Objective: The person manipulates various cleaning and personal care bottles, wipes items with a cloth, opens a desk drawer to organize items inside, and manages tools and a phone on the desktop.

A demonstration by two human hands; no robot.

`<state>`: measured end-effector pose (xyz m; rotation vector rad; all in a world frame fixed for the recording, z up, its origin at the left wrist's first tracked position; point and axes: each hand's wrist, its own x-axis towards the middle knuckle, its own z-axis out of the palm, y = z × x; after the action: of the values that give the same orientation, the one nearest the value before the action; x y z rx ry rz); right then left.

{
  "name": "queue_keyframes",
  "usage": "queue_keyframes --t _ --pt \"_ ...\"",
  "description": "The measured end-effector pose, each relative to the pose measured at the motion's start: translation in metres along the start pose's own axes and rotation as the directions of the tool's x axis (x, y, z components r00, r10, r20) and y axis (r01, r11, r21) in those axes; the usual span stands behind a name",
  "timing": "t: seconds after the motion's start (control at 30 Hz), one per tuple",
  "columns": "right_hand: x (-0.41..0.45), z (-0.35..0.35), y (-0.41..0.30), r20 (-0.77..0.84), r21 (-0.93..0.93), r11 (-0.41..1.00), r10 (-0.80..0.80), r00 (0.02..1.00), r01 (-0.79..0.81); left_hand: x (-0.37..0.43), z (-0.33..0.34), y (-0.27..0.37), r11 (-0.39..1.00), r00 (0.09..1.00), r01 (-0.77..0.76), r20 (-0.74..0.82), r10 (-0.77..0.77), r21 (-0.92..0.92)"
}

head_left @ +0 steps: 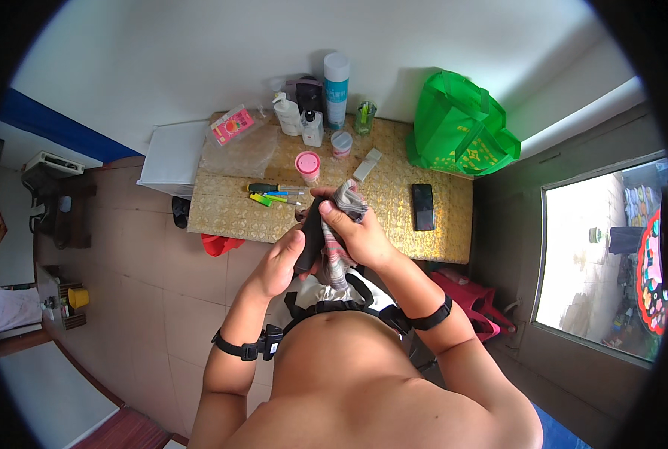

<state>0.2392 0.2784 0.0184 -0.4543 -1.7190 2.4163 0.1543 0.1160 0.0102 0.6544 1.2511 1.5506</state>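
A dark, flat, elongated object (312,236) stands tilted between my hands, in front of my belly near the table's front edge. What it is, I cannot tell. My left hand (279,262) supports its lower left side, thumb raised and fingers partly hidden behind it. A striped grey, white and red cloth (334,255) lies bunched along the object's right side. My right hand (368,238) grips the cloth against the object, thumb on top near the upper end. Cloth folds stick up above that thumb and hang below toward my waist.
The patterned table (446,247) bears a screwdriver (263,188), pens, a pink-lidded cup (308,163), pump bottles (287,115), a spray can (336,92), a phone (422,207) and a green bag (463,126). A red bag (468,306) hangs at the right below it.
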Motion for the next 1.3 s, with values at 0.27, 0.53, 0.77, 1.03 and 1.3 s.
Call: queue_keyframes --t 0.27,0.53,0.77,1.03,1.3 --pt "0.010 0.013 -0.003 -0.116 0.450 0.886 0.181 0.977 -0.110 -0.001 -0.026 -0.003 0.993 0.999 -0.002 0.036 0.006 -0.121" --pt "0.011 0.025 0.030 -0.128 0.057 0.981 0.193 0.973 -0.187 0.008 -0.043 -0.027 0.945 0.982 -0.128 -0.098 0.164 0.302" --pt "-0.012 0.014 0.046 -0.113 -0.172 0.960 0.204 0.972 -0.221 0.007 -0.064 -0.016 0.756 0.918 -0.132 -0.209 0.337 0.641" --pt "-0.019 0.034 0.055 -0.210 -0.218 0.964 0.108 0.972 -0.154 0.016 -0.066 -0.036 0.863 0.928 -0.371 0.105 0.358 0.342" --pt "-0.007 0.047 0.069 -0.521 0.195 0.964 0.259 0.814 -0.181 0.022 -0.085 -0.060 0.973 0.966 -0.197 0.194 0.170 0.125"
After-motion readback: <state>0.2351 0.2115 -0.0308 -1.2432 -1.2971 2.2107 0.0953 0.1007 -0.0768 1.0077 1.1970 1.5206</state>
